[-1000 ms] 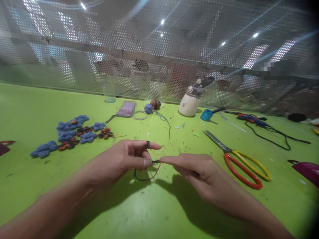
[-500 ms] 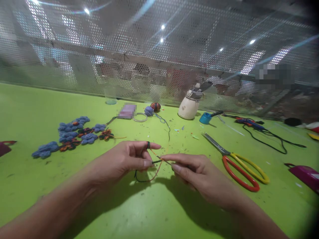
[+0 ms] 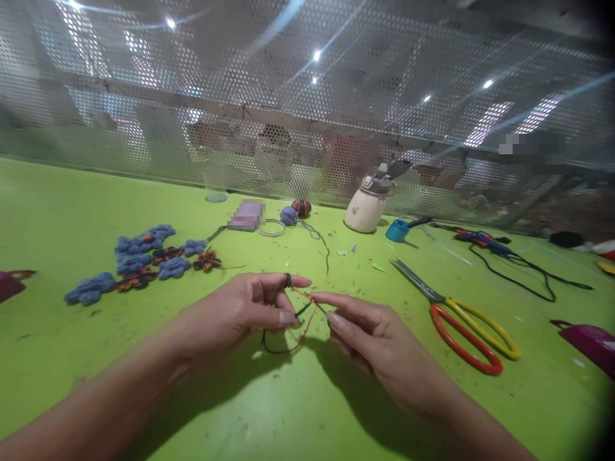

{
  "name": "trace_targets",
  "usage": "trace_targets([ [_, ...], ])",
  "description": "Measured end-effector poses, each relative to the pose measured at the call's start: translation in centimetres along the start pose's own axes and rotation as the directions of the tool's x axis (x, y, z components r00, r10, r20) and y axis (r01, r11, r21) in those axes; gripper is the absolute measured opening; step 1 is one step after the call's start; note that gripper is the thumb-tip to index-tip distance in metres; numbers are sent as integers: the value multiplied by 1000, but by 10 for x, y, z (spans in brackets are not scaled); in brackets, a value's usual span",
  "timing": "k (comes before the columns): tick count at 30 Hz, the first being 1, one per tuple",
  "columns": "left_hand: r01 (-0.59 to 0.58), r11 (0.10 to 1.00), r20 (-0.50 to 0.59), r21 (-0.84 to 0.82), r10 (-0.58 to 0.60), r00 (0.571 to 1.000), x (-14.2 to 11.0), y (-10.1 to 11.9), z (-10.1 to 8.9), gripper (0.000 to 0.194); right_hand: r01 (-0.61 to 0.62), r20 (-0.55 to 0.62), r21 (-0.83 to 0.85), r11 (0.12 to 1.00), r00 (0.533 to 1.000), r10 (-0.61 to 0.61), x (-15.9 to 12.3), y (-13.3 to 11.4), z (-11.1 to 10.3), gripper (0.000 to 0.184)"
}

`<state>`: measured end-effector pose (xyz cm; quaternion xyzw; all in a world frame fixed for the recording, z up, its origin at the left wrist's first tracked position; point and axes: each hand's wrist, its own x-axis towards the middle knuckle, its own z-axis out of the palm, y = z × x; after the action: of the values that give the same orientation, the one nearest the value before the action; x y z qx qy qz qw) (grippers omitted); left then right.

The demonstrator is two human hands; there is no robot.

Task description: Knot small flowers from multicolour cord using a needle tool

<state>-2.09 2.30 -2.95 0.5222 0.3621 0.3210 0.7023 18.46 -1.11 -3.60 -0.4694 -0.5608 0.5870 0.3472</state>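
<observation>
My left hand (image 3: 243,306) pinches a short dark chain of crocheted yarn (image 3: 302,310) between thumb and fingers. Yarn wraps around its outstretched index finger, and a dark-to-orange loop (image 3: 283,352) hangs below. From the right, my right hand (image 3: 379,330) grips a thin crochet hook (image 3: 321,307), its tip at the end of the chain. That hand's index fingertip rests near the yarn on the hook. Blue and orange-black crocheted flowers (image 3: 173,267) lie to the left. Beyond the hands are a blue yarn ball (image 3: 289,216) and an orange-black yarn ball (image 3: 302,207).
Scissors (image 3: 437,298) with red and yellow handles lie right of my right hand. Farther back stand a white bottle (image 3: 365,208) and a blue pot (image 3: 398,230). A corded tool (image 3: 485,242) lies at right. A perforated metal screen (image 3: 288,147) borders the green table (image 3: 269,422).
My right hand has tilted a little, changing the angle of the hook. The chain now slants up more toward the hook. My left hand keeps nearly the same place.
</observation>
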Motion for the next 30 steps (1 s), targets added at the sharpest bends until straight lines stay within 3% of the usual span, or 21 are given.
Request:
trace_targets([
  [6, 23, 999, -7, -45, -24, 1000, -1, 2, 2, 45, 98, -23, -182, 978, 994, -104, -4, -2, -2, 34],
  [13, 24, 989, 6, -145, -23, 1000, -2, 4, 1, 38, 215, 4, -476, 853, 970, -242, -7, -11, -8, 36],
  [20, 26, 991, 6, -133, -26, 1000, -2, 3, 0, 34, 339, 103, -549, 764, 935, -341, -11, -14, -13, 36],
  [25, 43, 993, 23, -114, -41, 999, -2, 3, 0, 36, 454, 218, -619, 641, 884, -415, -13, -13, -17, 42],
  [30, 43, 995, 46, -91, -39, 998, -2, 5, 1, 38, 480, 261, -680, 554, 865, -429, -14, -13, -18, 44],
])
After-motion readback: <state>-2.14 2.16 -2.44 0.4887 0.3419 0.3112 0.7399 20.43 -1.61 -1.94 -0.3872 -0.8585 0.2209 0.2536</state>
